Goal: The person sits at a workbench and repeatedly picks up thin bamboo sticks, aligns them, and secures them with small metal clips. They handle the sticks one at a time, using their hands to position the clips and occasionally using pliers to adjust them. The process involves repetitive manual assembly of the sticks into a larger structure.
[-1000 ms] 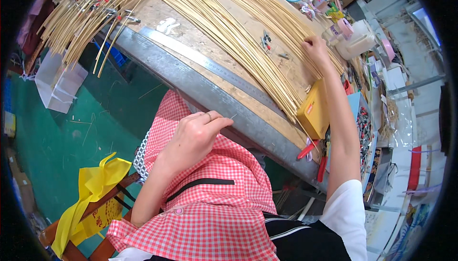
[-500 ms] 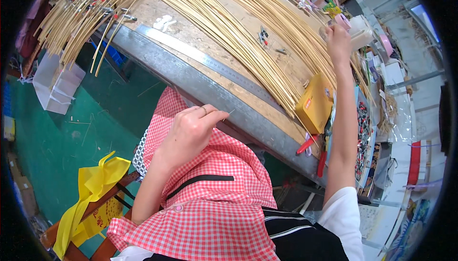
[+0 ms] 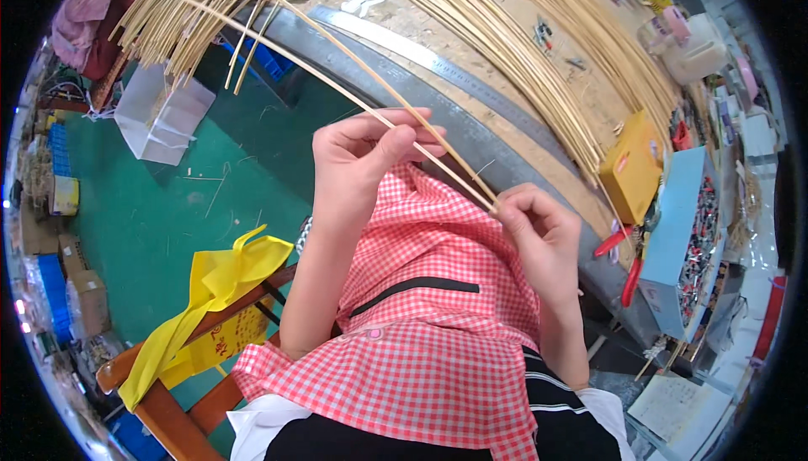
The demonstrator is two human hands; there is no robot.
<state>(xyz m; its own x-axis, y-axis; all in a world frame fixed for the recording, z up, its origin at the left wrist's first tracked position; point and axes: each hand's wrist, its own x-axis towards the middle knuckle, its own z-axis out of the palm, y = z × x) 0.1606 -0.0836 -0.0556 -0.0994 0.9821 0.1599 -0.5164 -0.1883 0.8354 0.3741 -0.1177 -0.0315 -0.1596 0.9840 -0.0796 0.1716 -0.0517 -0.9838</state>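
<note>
Two long, thin, pale bamboo-like strips cross in front of me from the upper left and meet at my right hand. My right hand (image 3: 541, 238) pinches their near ends together above my lap. Along the lower strip (image 3: 337, 88), my left hand (image 3: 362, 158) has its thumb and forefinger closed. The upper strip (image 3: 362, 63) runs past the fingertips of that hand; whether they touch it I cannot tell. A red-and-white checked apron (image 3: 412, 326) lies under both hands. Beyond them is the metal-edged workbench (image 3: 568, 217).
Many similar strips (image 3: 497, 48) lie across the bench beside a metal ruler (image 3: 471, 78). At right are a yellow box (image 3: 631, 170), red-handled pliers (image 3: 631, 280) and a blue box of small clips (image 3: 673, 225). Yellow cloth (image 3: 227, 276) hangs on a wooden chair (image 3: 160, 410) at left.
My right hand has come back from the white container at the far right to my lap. Both hands now hold strips, and the view has shifted to the left.
</note>
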